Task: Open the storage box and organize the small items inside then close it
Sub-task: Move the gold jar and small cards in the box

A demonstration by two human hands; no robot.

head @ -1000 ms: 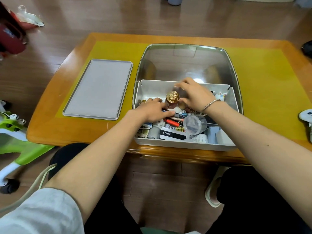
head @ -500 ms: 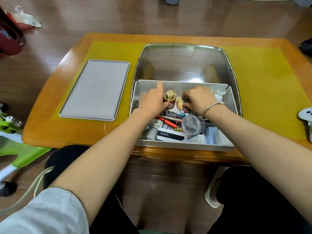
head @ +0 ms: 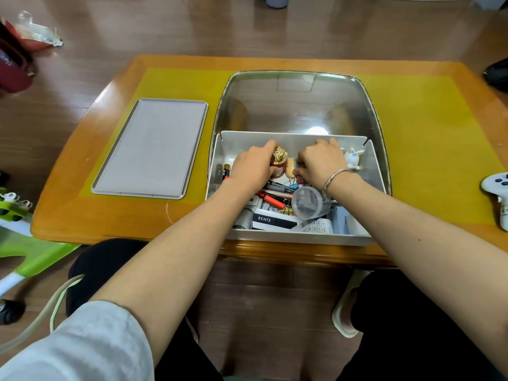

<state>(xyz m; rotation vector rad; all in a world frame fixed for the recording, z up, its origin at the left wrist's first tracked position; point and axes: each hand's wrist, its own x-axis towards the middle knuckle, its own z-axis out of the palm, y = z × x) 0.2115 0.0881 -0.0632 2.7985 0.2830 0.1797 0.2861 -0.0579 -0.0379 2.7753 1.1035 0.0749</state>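
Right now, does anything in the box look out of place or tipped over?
Yes: a clear cup lies on its side atop the pens and clips in the box. Nothing has spilled onto the table.

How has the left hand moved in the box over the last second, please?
Yes: the left hand went from the near clutter toward the box's far wall, beside the gold-capped bottle.

Both hands [head: 254,167] [head: 321,166] curled, knuckles up

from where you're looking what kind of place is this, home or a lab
Most likely a home living room. A low wooden table stands on wood flooring, a child's green ride-on toy sits at the left, a white game controller lies at the right, and the storage box holds household odds and ends.
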